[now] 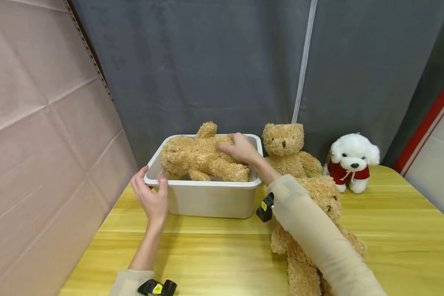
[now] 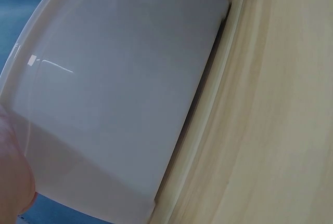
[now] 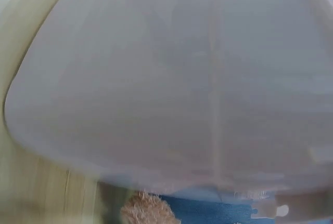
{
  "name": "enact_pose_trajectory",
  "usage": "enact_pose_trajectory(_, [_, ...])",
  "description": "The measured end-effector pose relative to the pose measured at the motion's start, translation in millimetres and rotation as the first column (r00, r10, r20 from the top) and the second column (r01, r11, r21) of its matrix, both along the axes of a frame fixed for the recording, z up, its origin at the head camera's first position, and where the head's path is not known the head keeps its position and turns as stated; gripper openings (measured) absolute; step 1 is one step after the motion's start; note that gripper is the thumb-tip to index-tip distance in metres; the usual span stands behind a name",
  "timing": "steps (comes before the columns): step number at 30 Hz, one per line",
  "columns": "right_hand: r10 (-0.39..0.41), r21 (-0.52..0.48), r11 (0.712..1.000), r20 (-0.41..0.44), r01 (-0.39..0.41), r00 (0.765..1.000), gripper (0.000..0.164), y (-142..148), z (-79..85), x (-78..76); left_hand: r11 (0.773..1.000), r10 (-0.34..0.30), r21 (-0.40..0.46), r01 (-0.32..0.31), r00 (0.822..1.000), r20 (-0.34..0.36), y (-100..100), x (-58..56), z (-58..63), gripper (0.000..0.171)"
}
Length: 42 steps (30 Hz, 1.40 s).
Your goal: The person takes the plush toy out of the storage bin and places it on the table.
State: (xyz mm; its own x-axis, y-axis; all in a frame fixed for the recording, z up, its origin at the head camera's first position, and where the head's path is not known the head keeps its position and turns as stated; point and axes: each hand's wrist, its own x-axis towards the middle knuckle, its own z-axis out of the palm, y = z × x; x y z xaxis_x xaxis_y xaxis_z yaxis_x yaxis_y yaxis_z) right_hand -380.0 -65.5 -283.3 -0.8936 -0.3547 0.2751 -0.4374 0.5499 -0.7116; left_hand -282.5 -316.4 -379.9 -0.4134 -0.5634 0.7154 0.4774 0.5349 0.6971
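Observation:
A white plastic storage bin (image 1: pixel 211 199) stands on the wooden table, and its front wall (image 2: pixel 119 89) fills much of the left wrist view. Inside it, a curly light-brown teddy bear (image 1: pixel 196 158) lies on its side, head to the left, one limb sticking up above the rim. My left hand (image 1: pixel 151 197) holds the bin's front left corner, thumb at the front and fingers round the side. Over the bin's right end, my right hand (image 1: pixel 240 149) grips the bear's lower body; its far fingers are partly hidden. The bin wall (image 3: pixel 156 78) fills most of the right wrist view.
Right of the bin sits a second teddy bear (image 1: pixel 283 142). A third bear (image 1: pixel 303 263) is nearer, partly behind my right sleeve. A white plush dog (image 1: pixel 355 154) in a red top stands farther right. A grey curtain (image 1: pixel 207 61) hangs behind the table.

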Motion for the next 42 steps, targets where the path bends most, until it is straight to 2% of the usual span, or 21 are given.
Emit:
enact_pose_trajectory(5, [0.008, 0.031, 0.999, -0.009, -0.008, 1.000, 0.052, -2.3, 1.6, 3.6, 1.000, 0.011, -0.018, -0.011, 1.000, -0.004, -1.9, 0.9, -0.2, 0.049])
enact_pose_trajectory(8, [-0.014, -0.018, 1.000, -0.037, 0.014, 0.999, 0.063, -2.0, 2.2, 5.1, 1.000, 0.013, -0.018, -0.013, 1.000, 0.001, -1.6, 1.0, -1.0, 0.050])
enact_pose_trajectory(12, [-0.039, -0.143, 0.989, -0.094, 0.025, 0.995, 0.060, -2.9, 3.0, 6.1, 1.000, 0.006, -0.014, -0.006, 1.000, 0.011, -1.3, 0.6, -0.7, 0.050])
enact_pose_trajectory(14, [-0.027, -0.158, 0.987, -0.109, 0.009, 0.994, 0.056, -5.3, 2.7, 6.7, 1.000, 0.002, -0.015, -0.002, 1.000, 0.009, -1.8, 0.3, -1.3, 0.051])
enact_pose_trajectory(16, [0.013, -0.096, 0.995, -0.100, -0.023, 0.995, 0.053, -8.6, 1.3, 7.2, 1.000, -0.002, -0.010, 0.002, 1.000, 0.007, -2.2, 0.1, -2.4, 0.050])
enact_pose_trajectory(18, [0.070, 0.027, 0.997, -0.063, -0.068, 0.996, 0.054, -11.9, -0.8, 8.0, 1.000, -0.007, -0.010, 0.007, 1.000, 0.008, -2.4, -0.1, -3.6, 0.051])
enact_pose_trajectory(20, [0.122, 0.155, 0.981, -0.011, -0.119, 0.992, 0.052, -13.8, -3.3, 8.6, 1.000, -0.006, -0.010, 0.007, 1.000, 0.008, -2.2, -0.6, -5.0, 0.050])
enact_pose_trajectory(22, [0.155, 0.218, 0.963, 0.024, -0.157, 0.988, 0.045, -14.6, -5.2, 9.0, 1.000, -0.011, -0.007, 0.011, 1.000, 0.006, -1.9, -1.4, -5.9, 0.050])
enact_pose_trajectory(24, [0.162, 0.200, 0.965, 0.041, -0.167, 0.986, 0.038, -14.9, -6.3, 9.0, 1.000, -0.015, -0.005, 0.015, 1.000, 0.002, -1.3, -2.1, -5.9, 0.049])
enact_pose_trajectory(26, [0.160, 0.136, 0.977, 0.028, -0.162, 0.987, 0.035, -15.4, -6.6, 8.6, 1.000, -0.018, 0.001, 0.018, 1.000, -0.001, -0.9, -2.8, -5.8, 0.049])
enact_pose_trajectory(30, [0.171, 0.019, 0.985, -0.013, -0.171, 0.985, 0.043, -21.5, -3.5, 9.5, 1.000, -0.023, 0.007, 0.023, 1.000, 0.001, -1.9, -3.0, -5.1, 0.049])
enact_pose_trajectory(42, [0.232, -0.013, 0.972, -0.075, -0.234, 0.970, 0.075, -64.5, 14.0, 14.2, 1.000, -0.018, -0.015, 0.018, 1.000, -0.003, -2.2, -3.0, -7.6, 0.052])
